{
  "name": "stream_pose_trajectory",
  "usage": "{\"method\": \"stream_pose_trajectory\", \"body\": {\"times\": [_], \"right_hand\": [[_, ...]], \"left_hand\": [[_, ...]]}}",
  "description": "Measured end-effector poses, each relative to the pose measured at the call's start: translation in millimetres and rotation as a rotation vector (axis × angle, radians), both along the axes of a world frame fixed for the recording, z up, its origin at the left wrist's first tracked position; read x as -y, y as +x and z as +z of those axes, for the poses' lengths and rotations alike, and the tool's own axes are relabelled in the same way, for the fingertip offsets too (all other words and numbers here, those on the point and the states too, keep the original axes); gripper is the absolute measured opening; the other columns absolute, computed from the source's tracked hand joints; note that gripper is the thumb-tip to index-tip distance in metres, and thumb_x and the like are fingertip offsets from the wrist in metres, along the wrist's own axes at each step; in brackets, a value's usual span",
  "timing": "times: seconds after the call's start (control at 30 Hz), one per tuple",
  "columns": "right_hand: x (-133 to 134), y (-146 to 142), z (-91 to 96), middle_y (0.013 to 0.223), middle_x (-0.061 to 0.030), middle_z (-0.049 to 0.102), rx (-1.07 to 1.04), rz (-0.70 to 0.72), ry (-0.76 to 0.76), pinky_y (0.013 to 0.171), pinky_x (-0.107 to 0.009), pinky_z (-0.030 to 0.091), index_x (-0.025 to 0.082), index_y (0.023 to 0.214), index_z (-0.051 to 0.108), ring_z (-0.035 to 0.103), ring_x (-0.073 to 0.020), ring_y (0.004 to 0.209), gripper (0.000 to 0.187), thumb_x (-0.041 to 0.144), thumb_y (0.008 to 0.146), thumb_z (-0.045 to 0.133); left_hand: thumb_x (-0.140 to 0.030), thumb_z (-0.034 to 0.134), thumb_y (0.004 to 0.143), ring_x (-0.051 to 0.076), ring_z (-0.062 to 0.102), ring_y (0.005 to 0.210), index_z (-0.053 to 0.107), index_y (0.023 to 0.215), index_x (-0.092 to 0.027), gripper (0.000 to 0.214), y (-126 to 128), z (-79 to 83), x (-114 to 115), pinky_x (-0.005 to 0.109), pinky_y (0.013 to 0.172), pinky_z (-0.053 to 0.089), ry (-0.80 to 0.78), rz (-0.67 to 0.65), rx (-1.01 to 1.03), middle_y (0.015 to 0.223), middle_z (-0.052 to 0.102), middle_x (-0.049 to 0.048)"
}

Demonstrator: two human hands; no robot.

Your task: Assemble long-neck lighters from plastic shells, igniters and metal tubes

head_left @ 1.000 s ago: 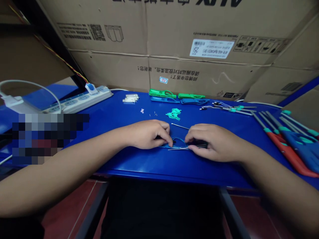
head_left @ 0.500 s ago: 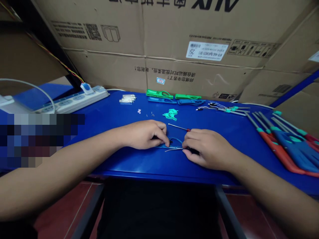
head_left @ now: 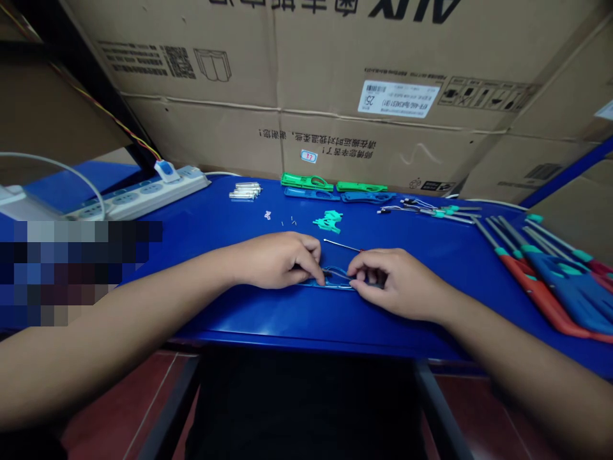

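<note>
My left hand (head_left: 282,260) has its fingers closed on the left part of a blue plastic casing (head_left: 330,285) lying on the table. The casing has an oval loop, and a small black part sits near my left fingertips. My right hand (head_left: 390,282) is curled at the casing's right side. Its thumb and forefinger pinch a thin grey wire (head_left: 340,275) that runs over the loop. A screwdriver (head_left: 342,245) lies just behind my right hand, which hides most of its red handle. Beyond the casing are turquoise plastic pieces (head_left: 329,222).
Green casings (head_left: 306,181) and blue casings (head_left: 309,193) line the back beside clear-and-silver tubes (head_left: 245,190). Wired parts (head_left: 431,211) and long-necked lighters (head_left: 560,275) lie right. A power strip (head_left: 143,197) is at left, a large carton (head_left: 215,128) behind.
My right fingers have lifted the thin grey wire from the casing's near side and moved it back over the loop. My left hand stays nearly still.
</note>
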State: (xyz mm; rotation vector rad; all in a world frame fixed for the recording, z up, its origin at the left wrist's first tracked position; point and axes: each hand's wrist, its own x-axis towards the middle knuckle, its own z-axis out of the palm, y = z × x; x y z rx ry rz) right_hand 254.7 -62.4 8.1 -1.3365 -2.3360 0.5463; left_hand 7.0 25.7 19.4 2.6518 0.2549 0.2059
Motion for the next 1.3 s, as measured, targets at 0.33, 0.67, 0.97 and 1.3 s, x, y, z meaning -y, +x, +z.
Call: {"method": "stream_pose_trajectory", "body": {"times": [0.33, 0.67, 0.97, 1.3], "right_hand": [[6.4, 18.2, 1.7, 0.109, -0.0053, 0.068, 0.065, 0.200, 0.041, 0.093, -0.031, 0.048, 0.024, 0.119, 0.070, 0.063, -0.0171, 0.102, 0.028, 0.025, 0.094, 0.056], [14.5, 24.9, -4.5, 0.097, -0.0025, 0.073, -0.039, 0.083, 0.077, 0.081, -0.026, 0.053, 0.025, 0.103, 0.076, 0.068, -0.0140, 0.088, 0.021, 0.020, 0.092, 0.058], [15.0, 20.1, -5.2, 0.101, -0.0047, 0.073, 0.021, 0.032, 0.103, 0.083, -0.030, 0.054, 0.024, 0.110, 0.075, 0.068, -0.0173, 0.092, 0.025, 0.022, 0.093, 0.056], [8.7, 21.8, -1.6, 0.095, -0.0029, 0.073, -0.033, -0.023, -0.043, 0.083, -0.030, 0.052, 0.027, 0.103, 0.078, 0.068, -0.0169, 0.089, 0.020, 0.028, 0.091, 0.062]], "left_hand": [[-0.004, 0.058, 0.085, 0.012, 0.062, 0.085, 0.077, 0.106, -0.026, 0.035, -0.6, -0.5, -1.3, 0.022, 0.078, 0.050, -0.012, -0.004, 0.004, 0.095, 0.064, 0.0026], [-0.005, 0.058, 0.086, 0.013, 0.063, 0.087, 0.076, 0.107, -0.027, 0.036, -1.3, 0.7, -0.2, 0.023, 0.078, 0.052, -0.009, -0.014, 0.001, 0.097, 0.065, 0.0028], [-0.007, 0.058, 0.087, 0.012, 0.064, 0.086, 0.076, 0.107, -0.028, 0.034, -2.4, -0.7, -1.5, 0.024, 0.078, 0.053, -0.020, -0.011, 0.004, 0.099, 0.065, 0.0029], [-0.007, 0.058, 0.086, 0.013, 0.063, 0.086, 0.077, 0.106, -0.027, 0.034, -0.3, 0.3, 0.1, 0.024, 0.079, 0.052, -0.019, -0.008, 0.019, 0.100, 0.065, 0.0037]]}}
